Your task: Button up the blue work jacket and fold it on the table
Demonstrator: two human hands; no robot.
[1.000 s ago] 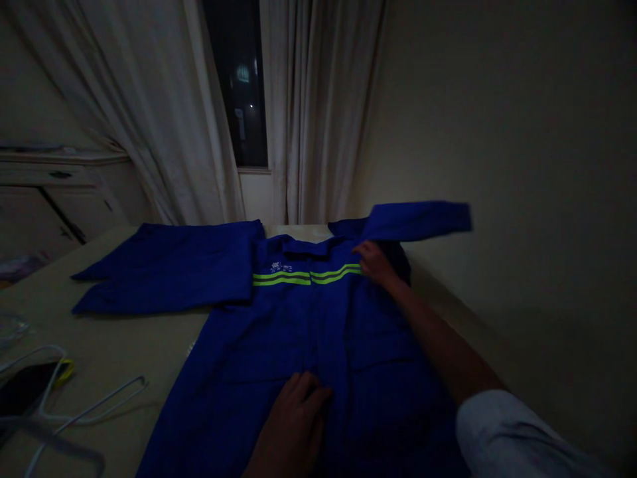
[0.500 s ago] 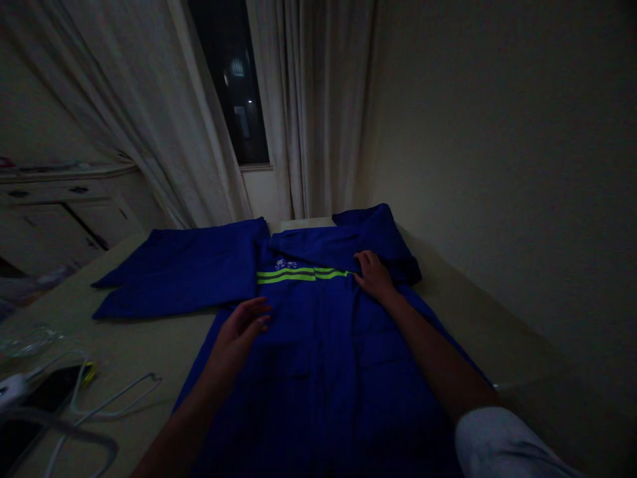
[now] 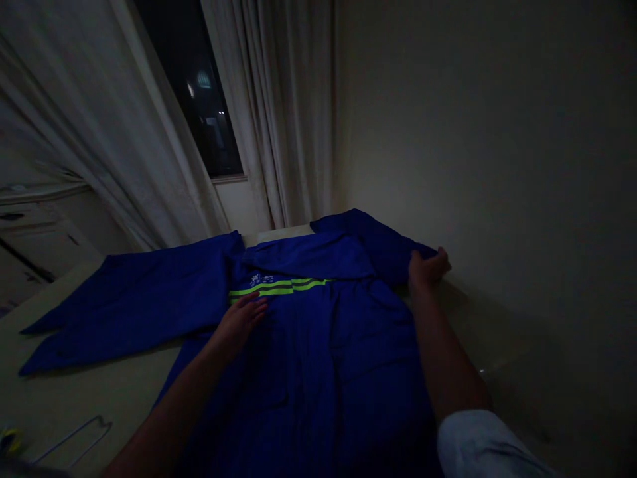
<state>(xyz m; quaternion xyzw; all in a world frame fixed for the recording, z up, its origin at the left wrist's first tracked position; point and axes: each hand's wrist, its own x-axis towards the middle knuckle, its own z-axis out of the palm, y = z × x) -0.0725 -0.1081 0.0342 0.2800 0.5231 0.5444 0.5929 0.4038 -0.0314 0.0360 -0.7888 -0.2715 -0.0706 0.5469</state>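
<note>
A blue work jacket (image 3: 308,358) lies front up, with a yellow-green reflective stripe (image 3: 271,289) and small white lettering on its chest. One sleeve (image 3: 144,292) spreads out flat to the left. A folded blue part (image 3: 308,255) crosses the chest above the stripe. My left hand (image 3: 243,317) is over the jacket front just below the stripe, fingers stretched and holding nothing. At the far right, my right hand (image 3: 428,269) is closed on the outer edge of the jacket's right sleeve (image 3: 385,245); part of the grip is hidden.
The garment lies on a pale table (image 3: 119,392). A thin white cable (image 3: 79,438) and a small yellow item (image 3: 10,439) are at the lower left. A wall (image 3: 478,146) rises along the right, with curtains (image 3: 279,119) and a dark window (image 3: 199,93) behind.
My right hand has moved right, from the chest to the sleeve's outer edge, spreading that sleeve outward. My left hand has moved up towards the stripe. The view has turned to the right.
</note>
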